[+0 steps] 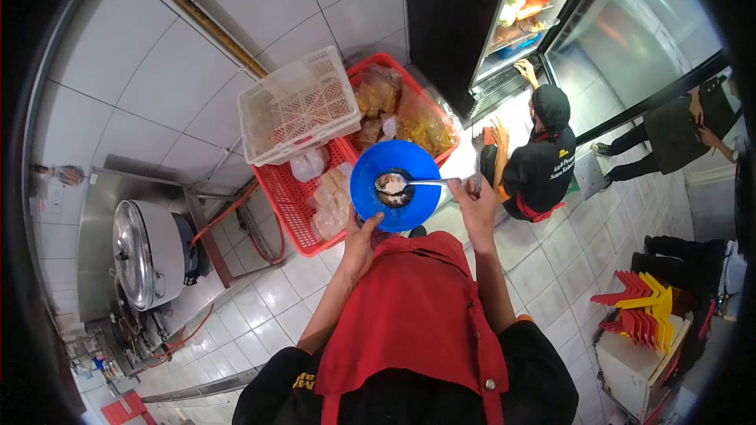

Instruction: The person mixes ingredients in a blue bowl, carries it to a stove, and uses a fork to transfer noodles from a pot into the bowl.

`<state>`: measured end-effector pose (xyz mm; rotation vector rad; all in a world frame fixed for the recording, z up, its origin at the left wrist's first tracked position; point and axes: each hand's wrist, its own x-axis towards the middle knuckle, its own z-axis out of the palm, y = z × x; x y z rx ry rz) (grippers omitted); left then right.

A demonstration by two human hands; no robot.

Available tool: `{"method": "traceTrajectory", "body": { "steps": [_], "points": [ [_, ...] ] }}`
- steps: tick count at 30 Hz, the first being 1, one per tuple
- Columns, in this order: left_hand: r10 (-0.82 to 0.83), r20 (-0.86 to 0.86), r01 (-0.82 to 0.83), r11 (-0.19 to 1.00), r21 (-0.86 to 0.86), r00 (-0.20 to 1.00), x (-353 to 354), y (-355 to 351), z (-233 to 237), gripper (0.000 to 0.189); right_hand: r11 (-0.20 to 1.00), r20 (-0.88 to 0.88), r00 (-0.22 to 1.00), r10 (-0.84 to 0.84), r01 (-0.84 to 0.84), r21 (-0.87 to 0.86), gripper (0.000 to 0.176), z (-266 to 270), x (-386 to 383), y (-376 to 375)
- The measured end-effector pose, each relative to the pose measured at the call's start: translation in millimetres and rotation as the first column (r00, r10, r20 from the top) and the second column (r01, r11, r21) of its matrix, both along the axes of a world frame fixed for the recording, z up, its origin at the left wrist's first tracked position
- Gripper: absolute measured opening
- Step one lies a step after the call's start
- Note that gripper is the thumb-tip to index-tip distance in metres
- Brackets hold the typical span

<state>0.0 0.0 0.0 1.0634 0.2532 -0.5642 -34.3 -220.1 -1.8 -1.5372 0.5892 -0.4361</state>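
A round blue bowl is held up in front of my red apron. My left hand grips its lower left rim, thumb over the edge. In my right hand is the handle of a metal spoon, which reaches in from the right. Pale powder lies on the spoon's head, over the bowl's middle. Beneath it, at the bottom of the bowl, is something dark with a little more powder, too small to name.
Behind the bowl stand red crates with bagged food and a white basket. A co-worker crouches by an open fridge at right. At left, a large lidded pot sits on a metal counter; other people stand far right.
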Motion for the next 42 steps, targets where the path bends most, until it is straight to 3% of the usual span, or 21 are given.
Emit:
{"method": "traceTrajectory", "body": {
  "steps": [9,11,15,17,22,27,29,33,39,42],
  "points": [
    [-0.034,-0.006,0.034,0.999,-0.018,0.999,-3.1,8.3,-2.8,0.055,0.98,0.068,0.98,0.187,-0.191,0.049,0.041,-14.4,10.5,2.3],
    [-0.027,-0.006,0.027,0.999,-0.026,1.0,-3.7,8.9,-4.0,0.056,0.975,0.159,0.962,0.221,-0.215,-0.053,0.034,-12.7,11.2,2.8],
    [-0.019,0.0,0.019,0.999,-0.031,1.0,-5.1,8.7,-8.7,0.057,0.969,0.157,0.958,0.24,-0.227,-0.097,0.022,19.0,8.1,5.2],
    [-0.013,0.001,0.013,1.0,-0.024,1.0,-3.6,8.1,-8.8,0.058,0.924,0.137,0.946,0.293,-0.243,-0.297,0.027,19.9,7.0,-0.4],
    [-0.019,0.002,0.019,0.999,-0.027,1.0,-0.9,6.3,-6.0,0.057,0.923,0.087,0.958,0.273,-0.235,-0.305,0.013,24.9,3.3,-2.3],
    [-0.026,0.012,0.025,0.999,0.032,1.0,-0.2,2.9,-1.8,0.055,0.923,0.094,0.956,0.279,-0.24,-0.301,0.015,25.9,2.1,-2.3],
    [-0.052,0.015,0.051,0.998,0.029,0.999,0.2,3.8,0.7,0.056,0.911,0.108,0.946,0.306,-0.258,-0.322,0.023,21.7,2.7,-2.8],
    [-0.04,0.029,0.039,0.999,0.017,0.999,3.6,1.6,-1.0,0.057,0.888,0.141,0.926,0.352,-0.282,-0.363,0.018,19.3,6.0,-5.1],
    [-0.033,0.031,0.032,0.999,0.014,0.999,6.8,2.7,-3.0,0.056,0.845,0.168,0.861,0.479,-0.401,-0.354,0.032,27.8,5.7,-8.8],
    [-0.028,0.033,0.028,1.0,0.007,0.999,9.1,2.3,0.0,0.056,0.793,0.098,0.832,0.546,-0.476,-0.381,0.039,32.5,5.1,-11.4]
  ]
}}
